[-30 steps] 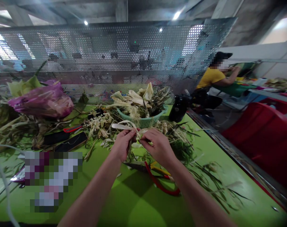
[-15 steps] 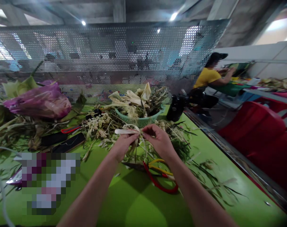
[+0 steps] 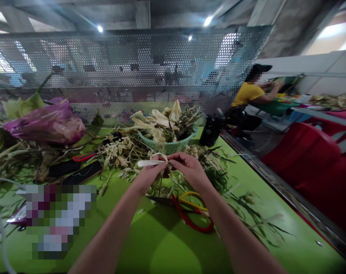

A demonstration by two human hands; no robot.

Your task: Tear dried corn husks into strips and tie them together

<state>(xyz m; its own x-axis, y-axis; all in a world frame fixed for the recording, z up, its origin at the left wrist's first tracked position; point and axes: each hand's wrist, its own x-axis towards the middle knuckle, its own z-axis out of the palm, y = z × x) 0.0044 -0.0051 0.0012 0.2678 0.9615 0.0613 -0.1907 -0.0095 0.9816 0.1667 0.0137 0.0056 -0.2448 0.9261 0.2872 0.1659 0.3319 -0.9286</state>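
Note:
Both hands meet above the green table, pinching pale dried husk strips [image 3: 149, 163]. My left hand [image 3: 151, 172] is closed on them, with a wide whitish piece sticking out to the left and a thin strip looping over the top. The fingertips of my right hand [image 3: 187, 166] are pressed together on the strips at the same spot; the exact crossing is hidden between the fingers. Thin ends hang below. Beneath my right wrist lie scissors [image 3: 193, 220] with red and yellow handles, dark blades pointing left.
Behind the hands stands a green basket [image 3: 168, 146] of dried husks, with a black bottle [image 3: 209, 130] to its right. A pink plastic bag [image 3: 47, 123], a red-handled tool [image 3: 85, 156] and dark flat objects [image 3: 83, 173] lie left. A person in yellow [image 3: 249, 93] sits beyond red chairs [image 3: 301, 152].
Both hands have dipped slightly, and my right-hand fingers have drawn closer to the left fingertips. The wide strip's end has tipped a little lower. The scissors stay put.

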